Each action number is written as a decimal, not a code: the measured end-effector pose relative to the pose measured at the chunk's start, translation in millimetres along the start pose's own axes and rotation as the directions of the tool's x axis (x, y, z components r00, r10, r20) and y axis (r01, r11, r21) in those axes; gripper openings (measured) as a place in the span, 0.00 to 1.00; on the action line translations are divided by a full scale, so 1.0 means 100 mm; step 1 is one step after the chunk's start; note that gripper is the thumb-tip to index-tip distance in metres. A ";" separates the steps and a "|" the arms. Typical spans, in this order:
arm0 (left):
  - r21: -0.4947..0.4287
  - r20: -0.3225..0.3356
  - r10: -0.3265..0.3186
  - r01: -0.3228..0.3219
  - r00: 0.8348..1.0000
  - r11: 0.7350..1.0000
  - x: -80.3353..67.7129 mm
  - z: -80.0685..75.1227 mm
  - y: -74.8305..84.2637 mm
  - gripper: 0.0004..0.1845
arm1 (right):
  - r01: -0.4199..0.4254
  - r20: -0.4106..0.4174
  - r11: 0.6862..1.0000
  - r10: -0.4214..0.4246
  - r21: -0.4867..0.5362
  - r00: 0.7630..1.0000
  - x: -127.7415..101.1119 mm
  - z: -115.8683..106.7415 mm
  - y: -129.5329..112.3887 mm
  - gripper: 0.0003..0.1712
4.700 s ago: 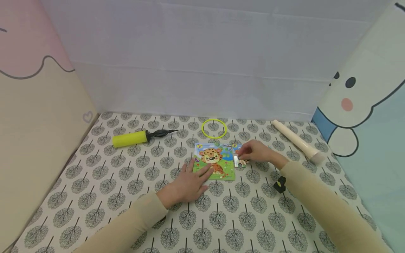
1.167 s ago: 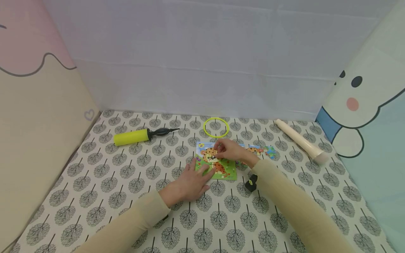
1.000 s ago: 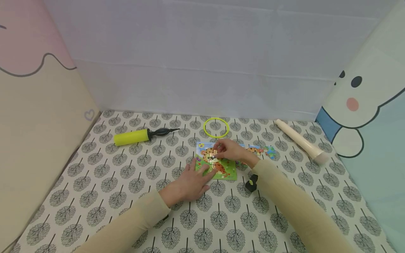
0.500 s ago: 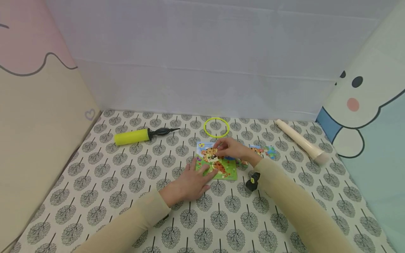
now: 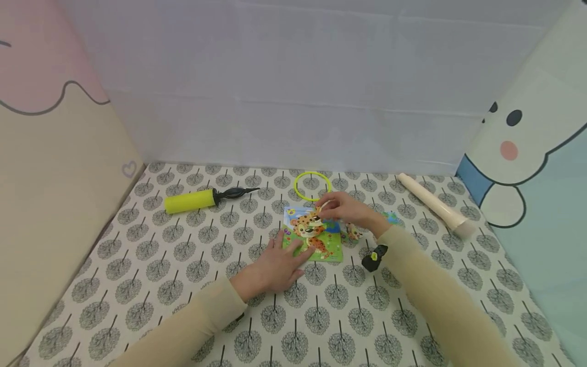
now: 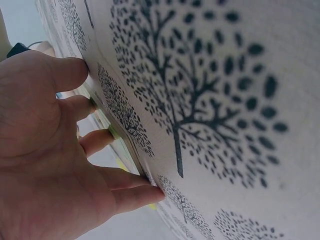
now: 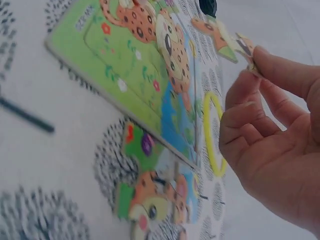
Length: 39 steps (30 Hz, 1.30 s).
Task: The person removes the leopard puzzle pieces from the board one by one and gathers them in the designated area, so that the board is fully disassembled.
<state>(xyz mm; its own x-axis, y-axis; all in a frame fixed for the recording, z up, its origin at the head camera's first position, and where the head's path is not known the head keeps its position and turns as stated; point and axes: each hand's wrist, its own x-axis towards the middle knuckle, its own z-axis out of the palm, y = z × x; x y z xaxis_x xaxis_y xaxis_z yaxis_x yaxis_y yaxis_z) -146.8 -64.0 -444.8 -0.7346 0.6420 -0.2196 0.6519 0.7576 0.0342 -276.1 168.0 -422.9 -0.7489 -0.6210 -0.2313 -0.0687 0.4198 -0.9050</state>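
Observation:
A thin jigsaw puzzle board (image 5: 336,250) with a spotted leopard cub on green grass lies on the cloth. My left hand (image 5: 275,265) rests spread at its lower left corner, some fingertips on the board; the left wrist view shows the fingers (image 6: 97,142) at the board's edge. My right hand (image 5: 350,210) pinches a spotted puzzle piece (image 7: 222,42) between thumb and index finger, raised over the board's upper right part. Loose puzzle pieces (image 7: 145,150) lie just right of the board, partly hidden by the right hand and forearm in the head view.
A yellow balloon pump (image 5: 190,201) with a black nozzle lies at the back left. Behind the board is a thin yellow ring (image 5: 295,186). A cream-coloured tube (image 5: 431,204) lies at the right. A pale wall panel (image 5: 293,102) closes off the back.
Over several seconds my right hand moved from the loose pieces to the board. Since half a second ago it has risen slightly off the leopard's face, holding the piece. The left hand stayed put.

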 end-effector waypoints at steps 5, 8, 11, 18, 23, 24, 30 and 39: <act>-0.001 0.001 -0.006 0.006 1.000 1.000 0.00 0.01 0.01 0.32 | -0.015 0.007 0.998 0.015 -0.055 1.000 -0.15 -0.13 0.03 0.19; 0.004 0.003 -0.009 0.009 1.000 1.000 -0.01 0.00 0.01 0.32 | -0.049 -0.008 0.997 0.048 -0.066 0.999 -0.26 -0.22 0.10 0.21; 0.004 -0.001 -0.006 0.006 1.000 1.000 -0.01 -0.01 0.02 0.32 | -0.076 -0.042 0.993 0.072 -0.090 0.997 -0.39 -0.30 0.20 0.20; -0.007 -0.002 -0.014 0.014 1.000 1.000 -0.01 0.01 0.01 0.33 | -0.092 -0.093 0.984 0.078 -0.155 0.993 -0.64 -0.46 0.40 0.19; -0.006 -0.002 -0.012 0.012 1.000 1.000 -0.01 0.02 0.02 0.33 | -0.107 -0.114 0.979 0.088 -0.172 0.990 -0.76 -0.54 0.47 0.18; -0.006 -0.001 -0.012 0.012 1.000 1.000 -0.01 0.02 0.02 0.33 | -0.108 -0.115 0.978 0.089 -0.179 0.989 -0.77 -0.55 0.48 0.18; -0.004 0.004 -0.008 0.008 1.000 1.000 -0.01 0.02 0.02 0.33 | -0.099 -0.114 0.970 0.075 -0.223 0.991 -0.86 -0.60 0.51 0.18; 0.002 -0.004 -0.002 0.002 1.000 1.000 -0.01 0.01 0.01 0.33 | -0.094 -0.111 0.932 0.058 -0.350 0.992 -0.85 -0.57 0.61 0.15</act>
<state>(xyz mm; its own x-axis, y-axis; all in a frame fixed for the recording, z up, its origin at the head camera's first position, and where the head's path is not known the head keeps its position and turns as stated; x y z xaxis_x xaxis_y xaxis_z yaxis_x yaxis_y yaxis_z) -144.9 -63.8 -445.4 -0.7366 0.6408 -0.2161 0.6506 0.7587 0.0322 -254.5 284.2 -437.9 -0.8204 -0.5182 -0.2418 -0.2249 0.6812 -0.6966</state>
